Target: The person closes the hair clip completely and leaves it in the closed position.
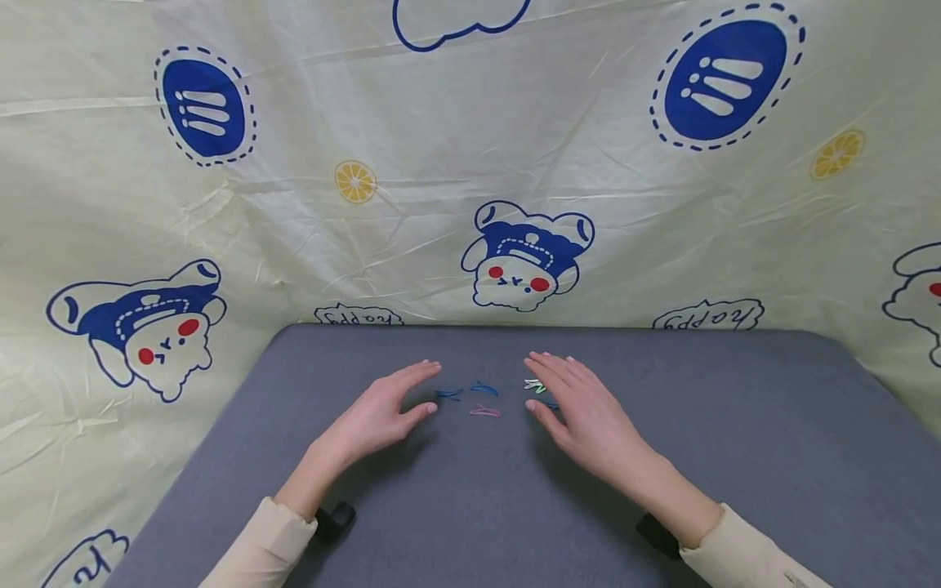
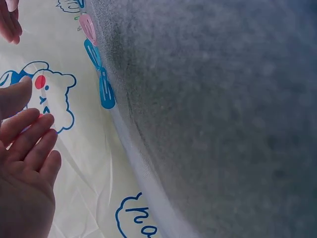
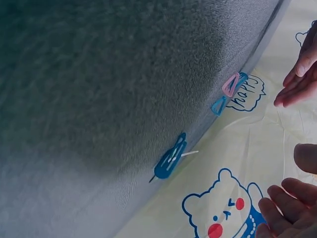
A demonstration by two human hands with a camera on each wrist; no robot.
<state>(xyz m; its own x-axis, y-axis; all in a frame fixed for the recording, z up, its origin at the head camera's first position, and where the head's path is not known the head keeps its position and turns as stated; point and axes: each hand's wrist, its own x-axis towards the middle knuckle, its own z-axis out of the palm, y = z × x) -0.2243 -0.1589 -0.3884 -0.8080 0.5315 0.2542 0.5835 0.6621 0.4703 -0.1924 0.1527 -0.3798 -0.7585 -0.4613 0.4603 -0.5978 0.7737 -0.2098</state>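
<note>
My left hand (image 1: 378, 412) hovers over the table, fingers straight and thumb apart, with nothing in it. Just beyond its fingertips lie blue hair clips (image 1: 483, 389) and a pink hair clip (image 1: 484, 412). On the other side my right hand (image 1: 588, 416) is likewise held out with straight fingers and holds nothing. White and green clips (image 1: 537, 385) show by its fingers, and another blue clip (image 1: 551, 405) is partly hidden behind its thumb. The left wrist view shows the pink clip (image 2: 88, 29) close up; in the right wrist view a darker blue clip (image 3: 163, 171) is nearest.
A grey cloth-covered table (image 1: 470, 506) spreads under both hands. Behind it hangs a pale printed curtain (image 1: 426, 245) with bears and orange slices. Black straps (image 1: 336, 523) sit at both wrists, beside the cream sleeves (image 1: 260, 543).
</note>
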